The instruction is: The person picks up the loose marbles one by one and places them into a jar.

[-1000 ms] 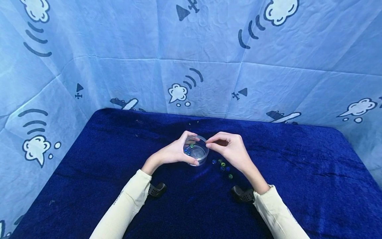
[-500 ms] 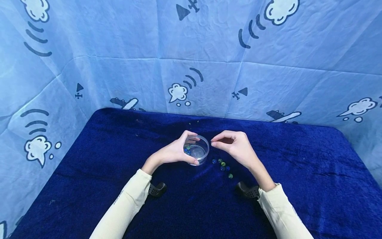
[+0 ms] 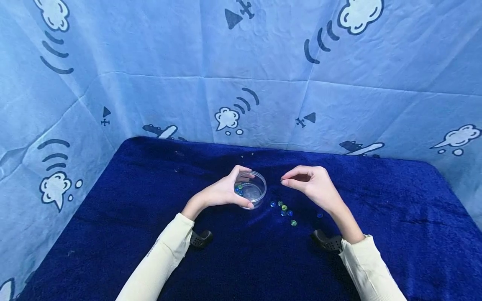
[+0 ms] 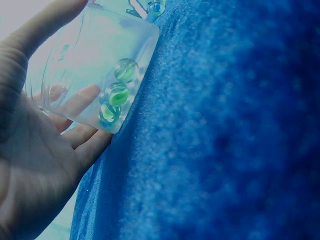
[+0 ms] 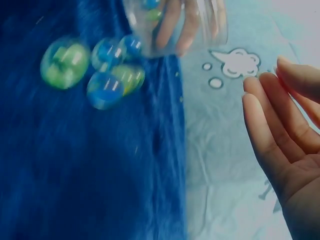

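My left hand holds a clear round plastic container tilted, its mouth facing up and to the right, thumb at the front and fingers around the back. Several green and blue marbles lie together inside it; in the left wrist view green-swirled marbles show through the wall near the bottom. My right hand hovers to the right of the container, thumb and fingertips close together, with no marble visible between them. Below and left of it, several loose marbles lie in a cluster on the cloth.
A dark blue plush cloth covers the table. One separate blue marble lies under the right wrist. Dark wrist devices stick out from both sleeves. A light blue printed curtain hangs behind the table.
My right hand has moved away from the container's rim to the right. A green marble inside the container has settled beside the others. The blue marble near the right wrist has come into view.
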`<state>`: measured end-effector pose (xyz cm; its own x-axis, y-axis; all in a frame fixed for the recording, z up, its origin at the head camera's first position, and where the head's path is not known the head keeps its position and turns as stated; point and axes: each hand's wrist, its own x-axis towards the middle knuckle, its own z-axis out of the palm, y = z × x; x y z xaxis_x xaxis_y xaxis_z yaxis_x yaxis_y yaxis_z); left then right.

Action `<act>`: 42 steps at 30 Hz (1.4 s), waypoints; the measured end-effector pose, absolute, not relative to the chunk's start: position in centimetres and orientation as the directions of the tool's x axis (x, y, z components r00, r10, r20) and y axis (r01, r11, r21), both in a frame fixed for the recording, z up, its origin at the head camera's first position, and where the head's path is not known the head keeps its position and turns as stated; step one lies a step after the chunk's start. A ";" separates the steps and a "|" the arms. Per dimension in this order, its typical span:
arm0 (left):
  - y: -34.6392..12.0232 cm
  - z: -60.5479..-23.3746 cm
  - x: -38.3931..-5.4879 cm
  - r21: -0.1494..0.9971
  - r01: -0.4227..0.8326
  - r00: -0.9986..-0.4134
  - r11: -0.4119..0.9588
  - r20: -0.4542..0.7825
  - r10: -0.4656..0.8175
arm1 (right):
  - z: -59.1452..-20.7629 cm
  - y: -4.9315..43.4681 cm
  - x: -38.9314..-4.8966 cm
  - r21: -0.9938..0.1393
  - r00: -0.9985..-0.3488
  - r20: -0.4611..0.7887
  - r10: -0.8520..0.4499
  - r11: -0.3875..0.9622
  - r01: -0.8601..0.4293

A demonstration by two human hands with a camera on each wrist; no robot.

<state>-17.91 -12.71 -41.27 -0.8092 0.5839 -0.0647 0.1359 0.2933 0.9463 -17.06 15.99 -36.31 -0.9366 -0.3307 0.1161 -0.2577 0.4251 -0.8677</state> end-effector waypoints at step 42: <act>-12.1 -42.5 -17.6 0.938 0.170 -0.835 0.302 -0.025 0.549 | -40.9 25.5 -14.8 -0.845 -0.823 -0.105 -0.559 0.487 -0.222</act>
